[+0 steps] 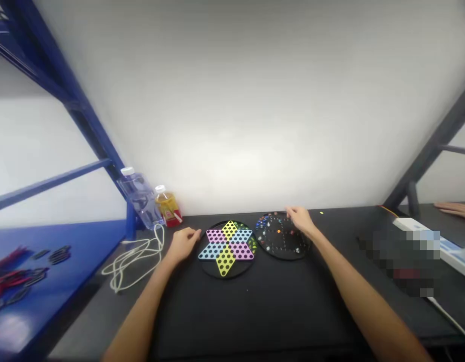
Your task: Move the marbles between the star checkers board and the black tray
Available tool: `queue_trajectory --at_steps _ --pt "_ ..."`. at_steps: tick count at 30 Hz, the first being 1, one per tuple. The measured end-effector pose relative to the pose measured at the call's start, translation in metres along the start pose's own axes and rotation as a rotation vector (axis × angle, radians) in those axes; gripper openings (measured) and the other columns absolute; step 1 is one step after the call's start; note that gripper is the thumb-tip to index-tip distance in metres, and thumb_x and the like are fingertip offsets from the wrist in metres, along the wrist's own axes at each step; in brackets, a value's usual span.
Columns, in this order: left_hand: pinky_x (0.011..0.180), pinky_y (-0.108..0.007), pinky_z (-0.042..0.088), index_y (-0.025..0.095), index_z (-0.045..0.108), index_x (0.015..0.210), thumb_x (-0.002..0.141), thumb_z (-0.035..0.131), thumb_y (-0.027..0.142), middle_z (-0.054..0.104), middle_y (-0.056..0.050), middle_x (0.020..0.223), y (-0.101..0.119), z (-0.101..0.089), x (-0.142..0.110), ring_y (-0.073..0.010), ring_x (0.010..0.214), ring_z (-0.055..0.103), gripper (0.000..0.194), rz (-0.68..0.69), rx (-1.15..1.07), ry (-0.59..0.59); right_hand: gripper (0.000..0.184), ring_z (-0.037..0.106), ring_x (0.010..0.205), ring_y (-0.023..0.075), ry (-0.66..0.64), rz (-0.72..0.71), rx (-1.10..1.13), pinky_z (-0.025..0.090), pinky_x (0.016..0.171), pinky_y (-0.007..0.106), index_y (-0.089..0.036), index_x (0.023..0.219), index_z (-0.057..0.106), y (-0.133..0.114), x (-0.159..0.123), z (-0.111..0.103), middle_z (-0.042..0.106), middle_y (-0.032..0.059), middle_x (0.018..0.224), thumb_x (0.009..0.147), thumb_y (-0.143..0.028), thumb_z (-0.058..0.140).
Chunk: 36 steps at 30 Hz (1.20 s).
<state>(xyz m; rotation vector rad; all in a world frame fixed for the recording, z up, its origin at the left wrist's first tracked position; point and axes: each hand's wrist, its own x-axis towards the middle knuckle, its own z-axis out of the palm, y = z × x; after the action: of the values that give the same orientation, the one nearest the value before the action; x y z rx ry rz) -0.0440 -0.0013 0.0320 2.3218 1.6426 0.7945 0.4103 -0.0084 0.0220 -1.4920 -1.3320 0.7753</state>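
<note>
A star-shaped Chinese checkers board (225,249) in yellow, pink and blue lies on a round black tray (209,272), with green marbles partly covered along its right side. My left hand (183,243) rests at this tray's left edge, fingers curled; anything inside them is hidden. Right of the board lies a second round black tray (272,253) with several loose marbles in blue, clear, orange and red. Over its far right rim is my right hand (300,219), its fingers pressed together; what they hold, if anything, is too small to make out.
At the left stand a clear plastic bottle (142,203) and a yellow drink bottle (167,207), near a coiled white cord (121,269). A power strip (449,246) and a pixelated dark object (401,261) lie right. Another person's hand (456,208) shows at the far right.
</note>
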Motion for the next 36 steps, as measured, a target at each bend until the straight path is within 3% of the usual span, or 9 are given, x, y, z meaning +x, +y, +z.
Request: queue_trajectory --at_steps 4,9,12,15,18,20,26,31,36 --pt "0.071 -0.029 0.042 0.02 0.069 0.065 0.089 0.04 0.053 0.07 -0.005 0.074 -0.001 0.001 -0.001 -0.0194 0.071 0.061 0.05 0.005 -0.015 0.01 0.032 0.06 0.073 0.0224 -0.084 -0.098 -0.701 0.039 0.065 0.03 -0.018 0.088 0.059 0.001 0.002 0.003 0.064 0.01 0.078 0.091 -0.048 0.047" --pt "0.071 -0.029 0.043 0.02 0.069 0.065 0.089 0.04 0.053 0.07 -0.005 0.073 0.0 0.003 -0.003 -0.0193 0.07 0.061 0.05 -0.001 -0.018 0.014 0.027 0.062 0.083 0.0274 -0.181 -0.158 -0.916 0.04 0.069 0.034 -0.017 0.101 0.057 0.004 -0.002 0.013 0.066 0.0161 0.093 0.092 -0.04 0.048" --pt "0.071 -0.029 0.043 0.019 0.069 0.065 0.089 0.041 0.052 0.07 -0.005 0.073 0.001 0.003 -0.004 -0.0191 0.07 0.061 0.049 0.005 -0.025 0.02 0.023 0.06 0.073 0.0223 -0.1 -0.139 -0.684 0.04 0.065 0.031 -0.017 0.09 0.058 0.008 0.0 0.015 0.064 0.0112 0.082 0.087 -0.04 0.055" --pt "0.073 -0.029 0.043 0.019 0.07 0.066 0.089 0.042 0.05 0.07 -0.005 0.074 0.001 0.003 -0.004 -0.0187 0.07 0.061 0.048 0.008 -0.036 0.029 0.027 0.044 0.047 0.013 -0.036 -0.056 -0.088 0.033 0.048 0.025 -0.02 0.083 0.055 0.008 0.003 0.01 0.051 -0.0012 0.058 0.084 -0.047 0.055" --pt "0.072 -0.029 0.043 0.019 0.069 0.065 0.089 0.041 0.051 0.07 -0.005 0.074 0.0 0.003 -0.004 -0.0187 0.07 0.061 0.049 0.004 -0.025 0.019 0.03 0.018 0.035 0.0081 -0.138 0.085 0.533 0.017 0.036 0.022 -0.022 0.08 0.051 0.006 0.004 0.003 0.03 -0.0093 0.047 0.084 -0.052 0.05" --pt "0.071 -0.029 0.043 0.019 0.068 0.064 0.089 0.041 0.051 0.07 -0.005 0.073 0.001 0.002 -0.003 -0.0187 0.069 0.06 0.049 0.001 -0.018 0.016 0.03 0.014 0.035 0.007 -0.196 0.153 0.76 0.014 0.034 0.021 -0.023 0.072 0.045 0.003 0.004 0.001 0.027 -0.0096 0.047 0.085 -0.049 0.05" --pt "0.071 -0.029 0.042 0.019 0.068 0.065 0.09 0.041 0.05 0.069 -0.005 0.073 -0.002 0.003 -0.003 -0.0186 0.07 0.06 0.049 0.021 -0.024 0.013 0.045 0.013 0.035 0.0068 -0.113 0.226 0.86 0.013 0.032 0.021 -0.024 0.058 0.02 -0.02 -0.009 0.029 0.015 -0.0103 0.042 0.084 -0.035 0.055" --pt "0.072 -0.029 0.041 0.019 0.068 0.065 0.09 0.042 0.049 0.069 -0.005 0.073 -0.004 0.005 -0.003 -0.0184 0.07 0.06 0.047 0.009 -0.049 0.024 0.046 0.015 0.034 0.0066 -0.296 0.233 0.912 0.013 0.032 0.021 -0.023 0.056 0.023 -0.066 -0.049 0.087 0.018 -0.0096 0.041 0.086 -0.038 0.054" --pt "0.069 -0.028 0.041 0.018 0.069 0.064 0.089 0.044 0.049 0.068 -0.005 0.072 -0.002 0.006 -0.004 -0.0177 0.068 0.059 0.046 0.01 -0.064 0.027 0.051 0.016 0.032 0.0049 -0.446 0.205 0.746 0.011 0.033 0.022 -0.023 0.054 0.027 -0.1 -0.094 0.143 0.02 -0.0104 0.04 0.082 -0.05 0.061"
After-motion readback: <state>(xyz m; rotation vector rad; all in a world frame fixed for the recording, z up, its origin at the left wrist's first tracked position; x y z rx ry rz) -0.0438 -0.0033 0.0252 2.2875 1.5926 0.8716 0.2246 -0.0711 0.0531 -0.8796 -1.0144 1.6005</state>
